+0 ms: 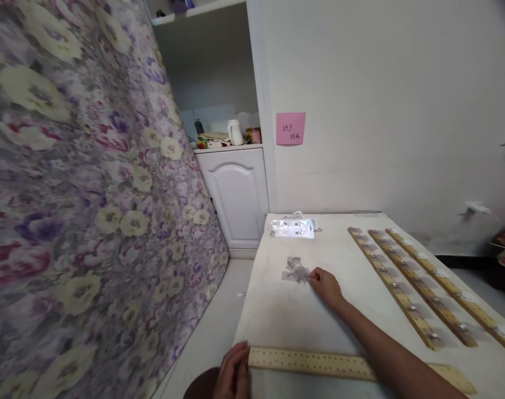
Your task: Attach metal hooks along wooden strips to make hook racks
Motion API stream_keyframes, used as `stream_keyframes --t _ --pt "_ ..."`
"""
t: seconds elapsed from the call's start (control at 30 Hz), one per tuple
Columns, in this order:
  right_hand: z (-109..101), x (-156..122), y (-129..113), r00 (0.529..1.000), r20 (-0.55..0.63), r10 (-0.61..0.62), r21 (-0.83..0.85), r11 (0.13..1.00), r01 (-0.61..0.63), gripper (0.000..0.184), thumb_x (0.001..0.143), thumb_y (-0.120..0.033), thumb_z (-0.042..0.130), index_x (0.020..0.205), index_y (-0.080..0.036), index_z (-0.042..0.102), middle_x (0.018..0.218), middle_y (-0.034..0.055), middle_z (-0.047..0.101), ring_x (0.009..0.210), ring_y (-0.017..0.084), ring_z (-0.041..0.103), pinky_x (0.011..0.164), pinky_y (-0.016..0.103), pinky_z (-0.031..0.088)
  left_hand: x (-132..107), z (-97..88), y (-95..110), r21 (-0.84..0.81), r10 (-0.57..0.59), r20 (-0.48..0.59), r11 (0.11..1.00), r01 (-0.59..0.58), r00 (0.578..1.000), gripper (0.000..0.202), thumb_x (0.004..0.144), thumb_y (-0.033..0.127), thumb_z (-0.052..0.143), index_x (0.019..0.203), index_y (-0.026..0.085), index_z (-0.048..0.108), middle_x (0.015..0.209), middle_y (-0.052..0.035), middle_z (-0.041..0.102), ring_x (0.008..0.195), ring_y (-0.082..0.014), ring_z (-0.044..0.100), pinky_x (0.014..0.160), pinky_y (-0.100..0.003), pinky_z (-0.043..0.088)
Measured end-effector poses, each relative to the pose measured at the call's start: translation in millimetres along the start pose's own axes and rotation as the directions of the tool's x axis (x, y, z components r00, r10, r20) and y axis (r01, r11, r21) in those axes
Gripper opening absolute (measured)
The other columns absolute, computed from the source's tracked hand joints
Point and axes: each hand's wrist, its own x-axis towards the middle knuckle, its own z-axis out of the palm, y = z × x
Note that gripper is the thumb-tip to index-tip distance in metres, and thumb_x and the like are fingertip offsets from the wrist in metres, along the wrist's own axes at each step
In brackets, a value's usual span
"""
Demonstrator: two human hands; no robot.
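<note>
My right hand (pixel 326 286) reaches across the white table (pixel 277 316) to a small heap of clear plastic pieces (pixel 296 270); its fingertips are pinched at the edge of the heap. My left hand (pixel 233 371) is closed round the left end of a long wooden strip with rows of holes (pixel 314 363), which lies along the table's near edge. My right forearm crosses over that strip.
Three more wooden strips (pixel 406 288) carrying small metal parts lie side by side on the right of the table. A clear blister pack (pixel 292 228) lies at the far edge. A pink note (pixel 290 128) hangs on the wall. A flowered mattress (pixel 70 194) leans at left; a white cabinet (pixel 236 194) stands behind.
</note>
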Motion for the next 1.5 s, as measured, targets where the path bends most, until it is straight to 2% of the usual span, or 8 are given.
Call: stream_keyframes --t 0.2,0.4,0.57,0.77,0.9,1.13,1.33,1.5 --pt "-24 -24 -4 0.995 0.064 -0.070 0.248 0.967 0.052 0.009 0.073 -0.028 0.049 0.070 -0.020 0.053 0.061 -0.0029 0.061 0.061 0.016 0.062 0.056 0.024 0.043 -3 2.5 6 -0.018 -0.059 -0.001 0.998 0.059 0.998 0.026 0.079 0.042 0.057 0.093 0.024 0.069 0.110 -0.0071 0.064 0.108 -0.0249 0.058 0.098 -0.041 0.045" --pt "-48 -73 -28 0.975 0.177 -0.138 0.443 0.895 0.046 0.013 0.072 -0.032 0.056 0.072 -0.019 0.055 0.056 -0.0033 0.060 0.055 0.015 0.061 0.054 0.026 0.044 -10 2.5 21 -0.019 -0.047 -0.052 0.999 0.046 0.998 0.024 0.079 0.042 0.057 0.091 0.024 0.067 0.108 -0.0065 0.063 0.106 -0.0246 0.057 0.098 -0.040 0.044" --pt "-49 -124 -47 0.951 0.247 -0.184 0.458 0.887 0.052 0.010 0.076 -0.029 0.056 0.073 -0.019 0.055 0.056 -0.0029 0.059 0.055 0.015 0.060 0.055 0.025 0.043 -27 19.2 69 -0.086 -0.068 0.016 0.994 0.069 0.998 0.023 0.083 0.039 0.054 0.096 0.023 0.064 0.101 -0.0055 0.063 0.100 -0.0230 0.058 0.090 -0.034 0.046" --pt "-38 -169 -55 0.916 0.314 -0.250 0.395 0.912 0.114 0.007 0.076 -0.025 0.057 0.073 -0.019 0.057 0.058 -0.0021 0.062 0.056 0.014 0.058 0.055 0.024 0.041 -32 54.4 122 -0.325 -0.301 0.200 0.877 0.353 0.932 0.035 0.083 0.046 0.054 0.105 0.019 0.058 0.085 -0.0033 0.064 0.081 -0.0187 0.060 0.076 -0.029 0.047" --pt "-33 -183 -52 0.905 0.314 -0.286 0.349 0.922 0.170 0.005 0.075 -0.023 0.056 0.071 -0.020 0.057 0.057 -0.0027 0.061 0.055 0.013 0.054 0.054 0.023 0.038 -30 63.0 121 -0.427 -0.307 0.270 0.811 0.400 0.912 0.033 0.080 0.051 0.056 0.087 0.018 0.059 0.060 0.0032 0.054 0.060 -0.0135 0.051 0.060 -0.024 0.043" --pt "-29 -190 -40 0.901 0.289 -0.324 0.348 0.912 0.217 0.004 0.075 -0.022 0.054 0.071 -0.021 0.055 0.057 -0.0035 0.058 0.054 0.011 0.051 0.054 0.022 0.038 -36 66.4 114 -0.460 -0.360 0.291 0.759 0.460 0.886 0.037 0.075 0.055 0.059 0.070 0.019 0.054 0.055 0.0039 0.052 0.053 -0.0110 0.046 0.054 -0.022 0.037" --pt "-33 -192 -37 0.905 0.317 -0.283 0.452 0.884 0.119 0.006 0.078 -0.025 0.052 0.081 -0.020 0.055 0.063 -0.0028 0.059 0.054 0.012 0.057 0.054 0.023 0.043 -37 66.1 109 -0.438 -0.425 0.288 0.739 0.512 0.858 0.037 0.072 0.054 0.063 0.069 0.018 0.055 0.055 0.0031 0.056 0.051 -0.0104 0.048 0.053 -0.022 0.038" --pt "-39 -186 -34 0.925 0.318 -0.209 0.491 0.871 0.027 0.013 0.079 -0.032 0.053 0.083 -0.020 0.056 0.060 -0.0035 0.057 0.050 0.012 0.056 0.052 0.024 0.043 -35 65.2 107 -0.394 -0.348 0.341 0.791 0.469 0.873 0.034 0.075 0.051 0.060 0.071 0.017 0.058 0.054 0.0038 0.054 0.050 -0.0099 0.046 0.052 -0.022 0.035"
